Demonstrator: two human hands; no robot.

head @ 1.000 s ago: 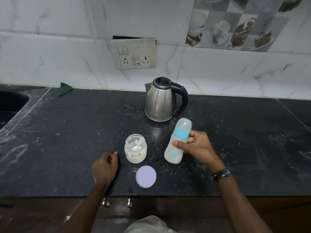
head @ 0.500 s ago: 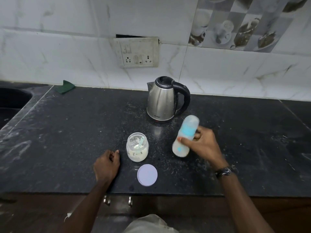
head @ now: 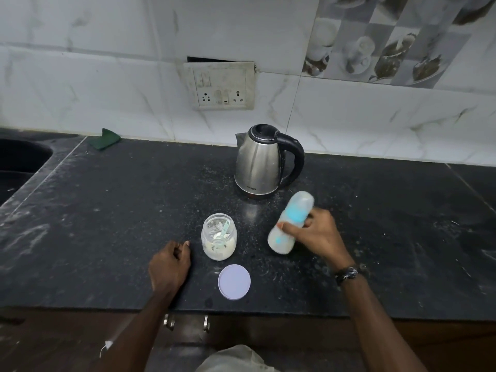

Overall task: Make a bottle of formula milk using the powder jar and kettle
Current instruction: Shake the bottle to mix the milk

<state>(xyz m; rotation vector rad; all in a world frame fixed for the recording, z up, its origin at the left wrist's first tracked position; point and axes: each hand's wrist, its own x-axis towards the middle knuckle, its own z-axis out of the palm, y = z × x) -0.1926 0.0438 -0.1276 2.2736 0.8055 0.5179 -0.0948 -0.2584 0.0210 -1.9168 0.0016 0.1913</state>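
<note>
Likely home kitchen, counter, kettle, sink

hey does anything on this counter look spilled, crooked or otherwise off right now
Yes. Pale specks, which look like spilled powder, dust the black countertop around the kettle and open powder jar. On the wall, the socket plate sits crooked, with a dark gap above it. The right hand holds the bottle tilted.

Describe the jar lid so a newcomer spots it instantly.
Start at the steel kettle on the black counter, then come toward the front edge past the open powder jar. The lid lies flat there between both arms: a pale lilac disc, the only flat round thing.
</note>
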